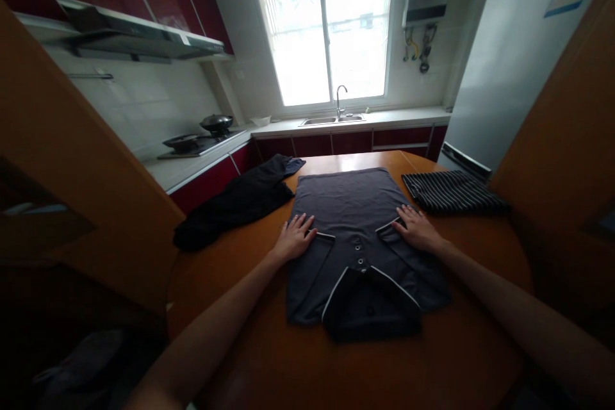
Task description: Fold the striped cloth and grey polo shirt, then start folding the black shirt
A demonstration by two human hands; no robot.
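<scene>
A dark grey polo shirt point(350, 198) lies front side up on the wooden table point(254, 352), its black, white-edged collar pointing toward me. Both short sleeves are turned inward over the front, their trimmed cuffs near the middle. My left hand point(295, 238) rests flat on the shirt's left edge by one cuff, fingers spread. On the opposite side my right hand point(417, 228) lies flat by the other cuff, fingers spread as well. Neither hand grips the cloth. Two buttons show on the placket below the collar.
Left of the shirt lies a crumpled black garment point(235, 205). A folded black-and-white striped cloth point(454, 192) is at the right. Behind the table stand a counter with a sink point(332, 120), a stove with a pan point(216, 123) and a fridge point(509, 70).
</scene>
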